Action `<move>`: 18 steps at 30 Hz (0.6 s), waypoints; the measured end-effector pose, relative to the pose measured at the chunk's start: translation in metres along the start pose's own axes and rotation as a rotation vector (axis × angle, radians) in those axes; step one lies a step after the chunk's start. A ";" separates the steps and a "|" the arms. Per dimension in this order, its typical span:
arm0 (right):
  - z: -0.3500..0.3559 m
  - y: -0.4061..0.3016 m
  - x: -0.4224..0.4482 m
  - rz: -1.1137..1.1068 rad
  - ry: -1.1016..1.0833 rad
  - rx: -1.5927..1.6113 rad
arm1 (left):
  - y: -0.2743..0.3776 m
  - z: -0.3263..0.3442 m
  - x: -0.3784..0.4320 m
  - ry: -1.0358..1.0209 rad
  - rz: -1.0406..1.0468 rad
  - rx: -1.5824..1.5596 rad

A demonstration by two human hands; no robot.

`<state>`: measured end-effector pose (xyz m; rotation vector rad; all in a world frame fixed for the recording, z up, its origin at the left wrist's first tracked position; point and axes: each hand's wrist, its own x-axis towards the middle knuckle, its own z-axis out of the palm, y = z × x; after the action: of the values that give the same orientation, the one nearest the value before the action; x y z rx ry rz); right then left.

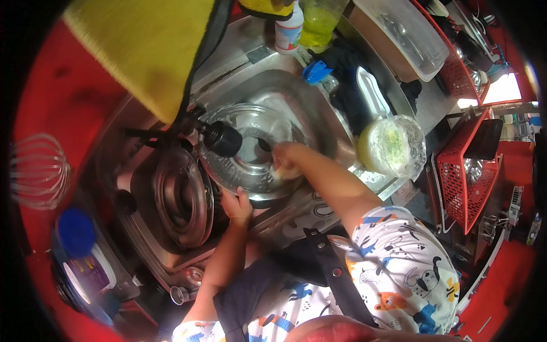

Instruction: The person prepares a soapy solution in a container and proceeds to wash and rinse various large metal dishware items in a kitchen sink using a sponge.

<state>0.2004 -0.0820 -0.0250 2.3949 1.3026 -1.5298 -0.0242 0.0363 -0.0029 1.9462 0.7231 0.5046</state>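
Observation:
A large round metal ring pan (pixel 230 173) with soapy suds on its inner wall lies tilted over the right-hand sink basin (pixel 299 94). My left hand (pixel 237 207) grips its near rim, thumb on top. Inside the pan, at its right side, my right hand (pixel 288 159) is curled around a small pale scrubbing pad (pixel 278 173), mostly hidden and blurred. A black faucet head (pixel 222 139) juts over the pan and covers part of it. In the left basin, more round metal pans (pixel 186 201) stand on edge, leaning together.
A yellow cloth (pixel 145 51) hangs at upper left, near the faucet. Right of the sink stand a plastic-covered tub (pixel 393 147), a white brush (pixel 372 92) and a blue object (pixel 317 72). A white bottle (pixel 289 32) stands behind. A red basket (pixel 459 184) is farther right.

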 end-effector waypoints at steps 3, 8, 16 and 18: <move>-0.008 -0.044 -0.030 -0.216 -0.010 -0.025 | -0.005 0.007 0.002 0.058 0.027 0.004; -0.009 -0.090 -0.014 -0.531 0.279 0.356 | -0.005 0.006 0.003 0.089 0.042 -0.030; -0.059 -0.091 0.096 -0.703 1.059 0.384 | -0.011 0.003 0.000 0.043 0.004 0.142; -0.043 -0.019 0.131 -0.350 0.970 0.334 | 0.010 0.003 0.008 0.045 0.073 0.058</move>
<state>0.2430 0.0305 -0.0942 3.4822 1.7547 -0.5703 -0.0138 0.0355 0.0053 2.0264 0.7039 0.5790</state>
